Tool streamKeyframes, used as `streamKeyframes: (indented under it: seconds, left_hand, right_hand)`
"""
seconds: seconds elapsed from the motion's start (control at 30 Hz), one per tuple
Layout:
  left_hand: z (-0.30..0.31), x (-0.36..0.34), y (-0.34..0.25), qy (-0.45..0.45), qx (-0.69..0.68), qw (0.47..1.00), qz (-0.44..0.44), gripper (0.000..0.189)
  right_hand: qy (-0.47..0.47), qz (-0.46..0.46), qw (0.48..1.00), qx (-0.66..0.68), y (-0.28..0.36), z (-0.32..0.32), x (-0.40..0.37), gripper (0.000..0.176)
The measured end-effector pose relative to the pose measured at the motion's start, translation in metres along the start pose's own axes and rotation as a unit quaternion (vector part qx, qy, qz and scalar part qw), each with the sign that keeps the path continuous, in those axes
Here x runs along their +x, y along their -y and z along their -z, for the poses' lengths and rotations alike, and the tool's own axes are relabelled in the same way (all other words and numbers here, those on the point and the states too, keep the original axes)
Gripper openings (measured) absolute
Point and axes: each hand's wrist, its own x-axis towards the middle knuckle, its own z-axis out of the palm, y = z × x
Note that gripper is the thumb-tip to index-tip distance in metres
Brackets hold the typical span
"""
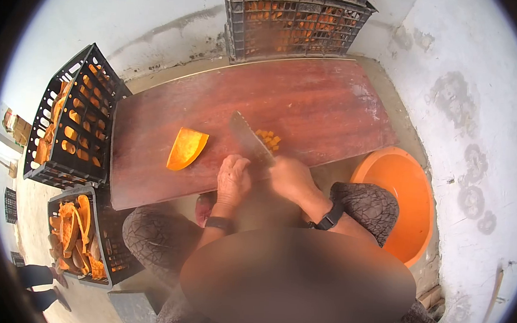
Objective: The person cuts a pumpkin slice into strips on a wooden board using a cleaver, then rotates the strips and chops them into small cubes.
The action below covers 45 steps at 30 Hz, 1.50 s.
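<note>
My right hand [293, 179] is wrapped round the handle of a broad kitchen knife [250, 136], its blade slanting up and to the left over the red board [316, 94]. Just left of the blade, my left hand [233, 175] rests at the board's near edge with its fingers curled in; whatever they hold, if anything, is hidden. Small diced orange pumpkin cubes [270, 140] lie in a cluster on the right of the blade. A wedge of pumpkin [186, 149] sits on the board, left of my left hand and apart from it.
A large orange basin [423, 231] stands on the floor at my right. Black crates [89, 121] of pumpkin pieces flank the board's left end, with another crate [79, 239] below. More crates [299, 25] are stacked behind. A person's legs [40, 287] show at lower left.
</note>
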Motion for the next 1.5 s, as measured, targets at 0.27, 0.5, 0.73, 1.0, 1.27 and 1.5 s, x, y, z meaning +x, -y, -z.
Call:
streamKeyframes:
  seconds: [0.27,0.5,0.73,1.0,1.27,1.5]
  left_hand:
    - [0.000,0.001,0.002,0.001,-0.023,1.000,0.004,0.015]
    - [0.000,-0.002,0.004,0.020,-0.013,0.999,0.022,0.012]
    - [-0.002,-0.002,0.004,0.003,-0.002,1.000,-0.006,0.012]
    - [-0.004,-0.005,0.006,0.012,0.018,1.000,0.000,0.016]
    - [-0.004,-0.004,0.004,0.006,0.015,1.000,0.007,0.017]
    - [-0.006,-0.005,0.008,-0.010,0.009,1.000,-0.014,0.014]
  right_hand:
    - [-0.014,0.029,0.999,-0.013,0.013,0.031,-0.021,0.014]
    - [0.040,0.046,0.998,-0.003,0.011,0.030,-0.031,0.021]
    - [0.028,0.059,0.998,-0.006,0.009,0.027,-0.031,0.020]
    - [0.078,0.017,0.996,-0.050,0.020,0.017,-0.025,0.013]
    - [0.041,0.025,0.999,-0.025,0.015,0.000,-0.017,0.011]
    - [0.013,-0.002,0.999,0.047,-0.002,-0.012,-0.005,0.018]
